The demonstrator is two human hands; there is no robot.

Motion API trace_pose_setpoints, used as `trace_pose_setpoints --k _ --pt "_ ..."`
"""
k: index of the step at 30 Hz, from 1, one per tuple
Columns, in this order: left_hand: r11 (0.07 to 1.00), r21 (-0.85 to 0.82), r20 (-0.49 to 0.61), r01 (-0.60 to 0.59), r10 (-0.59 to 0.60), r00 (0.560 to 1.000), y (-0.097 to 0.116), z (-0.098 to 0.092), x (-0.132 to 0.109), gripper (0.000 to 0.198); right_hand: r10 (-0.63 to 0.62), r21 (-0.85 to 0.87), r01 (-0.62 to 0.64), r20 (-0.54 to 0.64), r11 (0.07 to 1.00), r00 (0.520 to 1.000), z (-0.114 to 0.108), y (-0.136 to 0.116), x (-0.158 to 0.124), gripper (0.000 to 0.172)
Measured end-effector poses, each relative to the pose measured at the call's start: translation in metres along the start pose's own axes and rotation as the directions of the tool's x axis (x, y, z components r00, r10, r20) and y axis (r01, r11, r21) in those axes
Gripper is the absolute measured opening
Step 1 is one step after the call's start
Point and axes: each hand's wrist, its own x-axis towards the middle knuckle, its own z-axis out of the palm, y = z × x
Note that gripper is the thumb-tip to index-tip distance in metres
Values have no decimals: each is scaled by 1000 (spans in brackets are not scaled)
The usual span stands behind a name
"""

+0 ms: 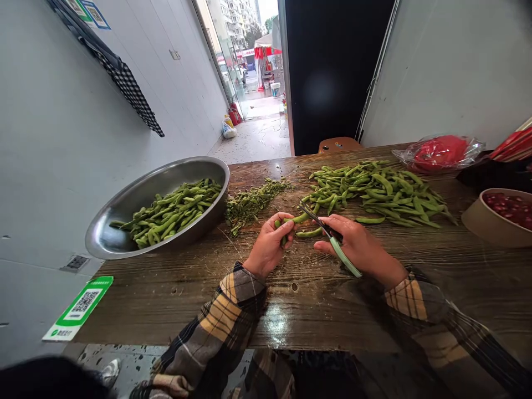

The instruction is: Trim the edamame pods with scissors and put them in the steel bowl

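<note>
My left hand (271, 244) is closed on green bean pods (300, 218), one of which sticks out to the right between thumb and fingers. In my right hand (353, 241) is a pair of scissors (341, 256) with pale green handles. Their blades reach up and left to the pod's far end; whether they touch it I cannot tell. A loose pod (308, 234) lies on the table just below the blades. Beyond my right hand spreads a large heap of pods (386, 191). Small green trimmings (253, 205) are piled beyond my left hand.
A wide steel basin (100, 233) holding many pods stands tilted at the left of the wooden table (199, 299). A green QR-code card (81, 307) lies at the left edge. To the right are a paper bowl (484, 221) of red pieces and a red item in clear plastic (440, 152).
</note>
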Motion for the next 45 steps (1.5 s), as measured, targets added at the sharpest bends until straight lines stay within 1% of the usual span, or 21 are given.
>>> trace_pose_setpoints --k 4,8,11,14,19,21,22,25,27,29,31,32,33,34,35,36,37,39,41,43,45 --pt "999 -34 -14 2 -3 1000 2 1 1 30 5 -52 -3 38 999 999 -1 0 0 41" --pt "997 -71 -63 -6 2 998 3 0 3 27 -5 -124 18 106 992 994 -3 -1 -1 40" --pt "997 -83 -75 -8 2 997 1 -1 4 24 -1 -159 22 134 987 991 -3 -2 -1 40" --pt "996 -87 -71 -9 2 997 -2 -2 4 22 0 -194 27 137 981 991 0 -1 -2 42" --pt "994 -98 -20 43 -45 999 -5 -2 5 20 -4 -190 31 141 981 990 7 0 -2 39" --pt "995 -86 -36 42 -45 998 -3 -2 5 18 -20 -155 37 109 987 994 7 1 0 38" --pt "996 -77 -54 38 -42 998 -2 -2 6 17 -20 -131 30 75 991 997 5 2 1 39" --pt "996 -76 -109 44 -52 993 3 -3 8 14 20 -74 -26 -82 997 996 -2 8 5 40" --pt "996 -72 -104 55 -62 993 5 -3 10 16 70 -45 -80 -194 996 979 -7 12 8 39" --pt "999 -7 -60 51 -51 997 5 -2 11 19 107 -12 -115 -272 993 956 -12 16 9 38" --pt "986 164 -24 21 -17 1000 3 1 14 20 120 17 -120 -314 993 942 -14 19 11 38" --pt "955 298 -14 -8 13 1000 1 2 16 19 118 24 -116 -321 993 940 -14 20 11 38" --pt "892 450 -2 -47 54 999 -2 4 18 17 114 28 -111 -322 993 940 -14 21 11 39" --pt "794 601 17 -92 102 995 -5 5 20 15 113 31 -109 -319 994 941 -14 21 12 39" --pt "669 730 51 -138 148 988 -9 6 23 12 116 33 -111 -315 993 942 -14 21 12 40" --pt "533 826 98 -185 187 977 -12 7 25 10 119 35 -114 -310 993 943 -13 21 12 40" --pt "402 886 155 -230 211 965 -15 7 27 9 122 38 -116 -303 992 945 -13 20 12 41" --pt "196 933 261 -302 211 942 -21 7 31 13 121 42 -114 -286 993 951 -12 18 12 39" --pt "60 941 319 -334 178 931 -24 5 31 15 109 36 -103 -270 994 957 -12 17 12 35" --pt "-16 947 318 -320 166 933 -24 4 30 14 91 21 -89 -257 996 962 -11 17 11 32" --pt "-51 953 302 -297 169 938 -23 2 29 12 77 5 -78 -250 997 965 -9 18 10 31"
